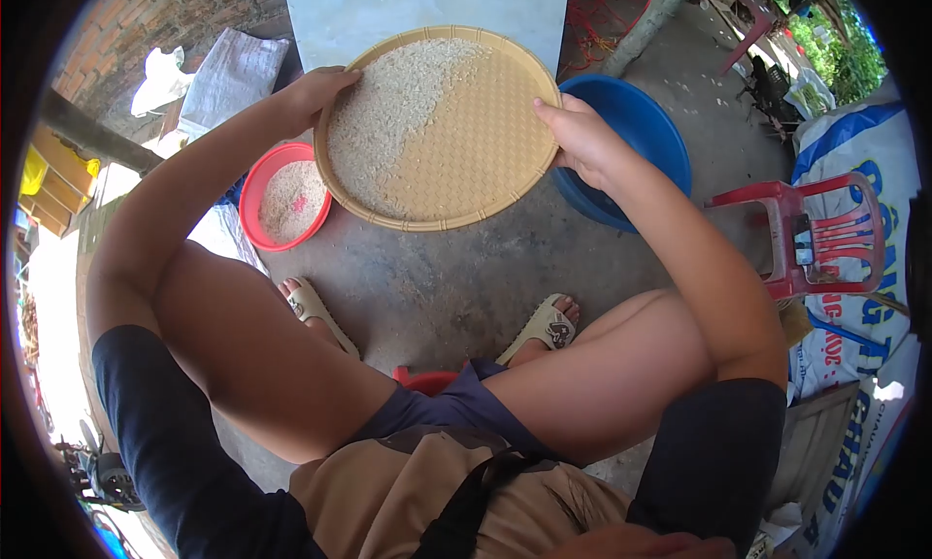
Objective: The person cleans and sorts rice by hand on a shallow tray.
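Note:
Between my hands is a round woven winnowing tray (490, 142) with a raised rim, held up in front of my knees. White rice grains (388, 108) cover its left and upper part, while the weave shows bare on the right. My left hand (325, 88) grips the rim at the upper left, its fingers partly hidden beneath. At the right edge my right hand (582, 144) clasps the rim, thumb on top. Below the tray on the left stands a pink-red basin (250, 205) containing grains and a small pink item. A large blue basin (650, 132) sits behind my right hand.
A pale blue board (427, 1) lies beyond the tray. On the right stand a small red plastic chair (845, 234) and large printed sacks (864, 355). A wooden pole (650, 25) rises at the upper right. Grey sacking (233, 79) lies near the brick wall (136, 25).

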`<state>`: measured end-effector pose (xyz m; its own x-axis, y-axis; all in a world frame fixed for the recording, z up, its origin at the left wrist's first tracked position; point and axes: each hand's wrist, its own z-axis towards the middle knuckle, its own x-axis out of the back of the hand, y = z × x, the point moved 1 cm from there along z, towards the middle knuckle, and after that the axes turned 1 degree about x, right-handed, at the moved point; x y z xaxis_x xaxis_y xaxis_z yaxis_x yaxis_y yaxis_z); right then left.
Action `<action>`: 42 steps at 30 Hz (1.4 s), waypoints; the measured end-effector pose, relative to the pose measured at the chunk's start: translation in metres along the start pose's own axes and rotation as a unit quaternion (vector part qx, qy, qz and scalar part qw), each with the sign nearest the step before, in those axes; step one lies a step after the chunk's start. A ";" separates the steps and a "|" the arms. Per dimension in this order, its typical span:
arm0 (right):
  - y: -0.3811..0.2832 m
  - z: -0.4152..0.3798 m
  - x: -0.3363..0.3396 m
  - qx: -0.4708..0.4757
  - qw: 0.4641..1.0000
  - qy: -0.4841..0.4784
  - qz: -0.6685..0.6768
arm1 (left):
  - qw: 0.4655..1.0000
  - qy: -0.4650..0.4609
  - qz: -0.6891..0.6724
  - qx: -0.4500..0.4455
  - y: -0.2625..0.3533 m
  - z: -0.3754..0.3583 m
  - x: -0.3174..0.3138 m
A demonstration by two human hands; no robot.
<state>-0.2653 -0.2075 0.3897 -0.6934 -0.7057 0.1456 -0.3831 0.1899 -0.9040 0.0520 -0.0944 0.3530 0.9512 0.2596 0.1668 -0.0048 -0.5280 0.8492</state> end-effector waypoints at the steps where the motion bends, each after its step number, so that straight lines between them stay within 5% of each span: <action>1: 0.005 0.011 0.004 -0.016 1.000 0.008 -0.004 | 1.000 0.024 0.003 0.012 0.002 -0.006 -0.012; 6: 0.008 0.037 0.035 -0.074 0.990 0.043 0.109 | 0.996 0.076 -0.037 -0.005 0.011 -0.032 -0.061; 11: -0.002 0.017 0.011 -0.016 0.999 -0.040 0.026 | 0.999 0.047 -0.024 0.005 0.006 -0.012 -0.019; 19: 0.012 0.046 0.015 -0.078 0.997 0.013 0.005 | 0.998 0.051 -0.013 -0.026 0.009 -0.015 -0.017; 23: 0.000 0.030 -0.011 -0.045 0.995 -0.036 -0.087 | 0.998 0.051 -0.040 -0.004 0.010 -0.019 0.004; 27: -0.003 0.027 -0.018 -0.037 0.994 -0.065 -0.084 | 0.998 0.051 -0.040 0.005 0.005 -0.024 0.009; 35: 0.006 0.040 -0.013 -0.056 0.997 0.038 0.027 | 0.994 0.099 -0.010 -0.044 0.017 -0.029 -0.002; 40: -0.004 0.027 -0.022 -0.028 0.997 0.005 -0.066 | 0.996 0.078 -0.011 -0.030 0.008 -0.026 0.010; 42: 0.004 0.042 -0.007 -0.041 0.999 0.005 0.013 | 0.995 0.089 0.034 -0.044 0.008 -0.028 0.003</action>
<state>-0.2362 -0.2305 0.3679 -0.7091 -0.6935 0.1272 -0.4140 0.2634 -0.8714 0.0459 -0.0757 0.3744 0.8782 0.3691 0.3042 -0.1009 -0.4786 0.8722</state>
